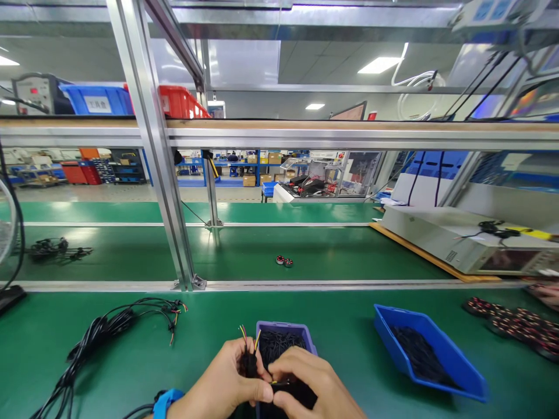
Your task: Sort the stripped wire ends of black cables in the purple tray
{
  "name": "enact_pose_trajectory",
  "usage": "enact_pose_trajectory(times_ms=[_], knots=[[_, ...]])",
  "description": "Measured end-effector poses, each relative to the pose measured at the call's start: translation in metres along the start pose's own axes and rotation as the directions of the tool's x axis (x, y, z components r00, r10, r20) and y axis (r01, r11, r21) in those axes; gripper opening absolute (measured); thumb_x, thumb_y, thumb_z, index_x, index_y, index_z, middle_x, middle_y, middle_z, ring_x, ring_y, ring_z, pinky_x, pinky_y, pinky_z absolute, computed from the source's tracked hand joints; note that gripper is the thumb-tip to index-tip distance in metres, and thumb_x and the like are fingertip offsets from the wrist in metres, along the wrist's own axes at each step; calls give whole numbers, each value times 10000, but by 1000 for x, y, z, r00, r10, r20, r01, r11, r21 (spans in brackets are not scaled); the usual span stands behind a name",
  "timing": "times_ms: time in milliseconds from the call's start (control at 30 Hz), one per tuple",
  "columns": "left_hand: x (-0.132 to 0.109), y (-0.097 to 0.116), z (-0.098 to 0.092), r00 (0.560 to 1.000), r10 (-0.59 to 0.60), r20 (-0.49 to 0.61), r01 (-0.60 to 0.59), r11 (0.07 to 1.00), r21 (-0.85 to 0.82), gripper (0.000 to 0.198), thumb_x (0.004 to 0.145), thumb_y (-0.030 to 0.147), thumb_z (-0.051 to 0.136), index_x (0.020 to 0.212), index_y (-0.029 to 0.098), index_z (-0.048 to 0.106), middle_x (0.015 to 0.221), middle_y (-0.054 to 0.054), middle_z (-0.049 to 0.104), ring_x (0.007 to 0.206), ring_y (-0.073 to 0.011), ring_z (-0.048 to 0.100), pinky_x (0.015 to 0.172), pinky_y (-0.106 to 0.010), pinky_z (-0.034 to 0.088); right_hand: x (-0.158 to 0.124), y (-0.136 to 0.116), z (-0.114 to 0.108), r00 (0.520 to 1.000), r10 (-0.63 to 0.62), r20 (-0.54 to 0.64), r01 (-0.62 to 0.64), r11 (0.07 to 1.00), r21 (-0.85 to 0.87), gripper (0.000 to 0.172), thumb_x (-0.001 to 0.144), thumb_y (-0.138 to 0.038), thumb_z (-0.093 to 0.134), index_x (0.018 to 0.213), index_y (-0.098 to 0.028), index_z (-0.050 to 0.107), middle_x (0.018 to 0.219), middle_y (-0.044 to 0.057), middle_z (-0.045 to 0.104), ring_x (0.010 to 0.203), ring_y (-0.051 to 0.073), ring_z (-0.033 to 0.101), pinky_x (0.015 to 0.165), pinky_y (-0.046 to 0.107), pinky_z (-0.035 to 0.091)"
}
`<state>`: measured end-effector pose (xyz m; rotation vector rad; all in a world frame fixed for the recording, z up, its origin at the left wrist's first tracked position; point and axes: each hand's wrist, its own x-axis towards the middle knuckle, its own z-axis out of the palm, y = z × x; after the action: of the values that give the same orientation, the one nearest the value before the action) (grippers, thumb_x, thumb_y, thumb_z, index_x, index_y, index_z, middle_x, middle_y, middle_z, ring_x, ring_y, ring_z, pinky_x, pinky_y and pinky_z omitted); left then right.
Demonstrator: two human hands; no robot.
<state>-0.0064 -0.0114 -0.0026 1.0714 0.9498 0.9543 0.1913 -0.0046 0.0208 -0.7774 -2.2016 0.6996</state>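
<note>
My left hand (236, 372) is closed around several black cables (248, 365), whose stripped ends fan out upward in red, yellow and white wires. Opposite it, my right hand (312, 375) pinches a thin black piece (283, 384) against a yellow wire end, close to my left fingertips. The fingers partly hide this contact. Both hands are over the near part of a purple bin (310, 337), which holds many short, thin black pieces (279, 343) that look like tubing. A bundle of black cables (105, 326) with bare coloured ends lies to the left.
Right of my hands stands a blue bin (463, 372) with more black pieces. Small round motor-like parts (519, 323) lie at the far right, and two more round parts (284, 261) behind the rail. A metal post (159, 157) rises at left; a grey instrument (471, 238) sits back right.
</note>
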Motion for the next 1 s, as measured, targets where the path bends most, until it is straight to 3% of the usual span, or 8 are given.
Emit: enact_pose_trajectory(times_ms=[100,200,400,600,733,833,933,1000], knots=[[0,5,1,999,-5,-32,6,1000,9,377,490,234,881,662,167,552,649,16,660,500,-104,492,491,-226,374,0,-3,-4,989,143,36,-142,989,-31,114,824,-133,578,836,-209,661,804,18,702,729,166,638,676,238,481],[-2,11,2,998,43,-43,-41,998,57,352,477,208,873,630,166,559,642,20,649,585,-127,523,562,-237,398,0,-3,-4,980,193,55,-190,980,-57,146,800,-101,543,742,-200,632,748,7,680,696,154,627,646,224,459],[-6,14,6,996,79,-46,-71,984,165,310,476,138,843,622,169,570,660,33,630,675,-146,535,636,-246,387,-3,0,1,987,157,20,-154,982,-113,184,711,-43,562,749,-204,643,767,0,690,701,150,634,627,220,434],[-5,3,7,999,45,3,-45,994,96,339,488,103,835,662,175,553,665,39,602,678,-147,525,641,-247,394,-1,0,11,999,42,-1,-42,993,-111,174,693,-37,597,696,-211,615,753,-8,693,726,157,634,648,228,430],[-2,-2,4,995,48,84,-48,999,4,415,501,140,865,724,190,518,710,38,596,712,-155,534,655,-251,410,-1,-2,13,996,83,10,-83,996,-9,166,717,-57,583,754,-214,620,799,-1,688,713,147,630,628,211,450],[-4,6,0,987,55,154,-52,998,-26,372,650,305,840,802,193,519,785,24,581,765,-160,538,720,-277,440,-4,0,11,991,127,42,-129,991,41,207,742,-61,547,837,-213,651,838,9,677,692,136,625,610,197,462],[-9,20,-4,978,52,203,-63,997,50,294,845,444,682,868,176,563,822,3,564,780,-155,532,781,-306,456,-5,4,10,986,139,88,-146,987,69,269,733,-39,506,855,-217,667,866,14,670,725,134,626,645,192,472],[-12,26,-5,977,41,207,-64,992,105,329,879,494,632,892,171,577,845,-11,578,803,-163,551,813,-320,462,-5,5,11,979,144,144,-161,980,114,301,726,-75,558,955,-230,676,931,20,673,765,140,622,664,191,480]])
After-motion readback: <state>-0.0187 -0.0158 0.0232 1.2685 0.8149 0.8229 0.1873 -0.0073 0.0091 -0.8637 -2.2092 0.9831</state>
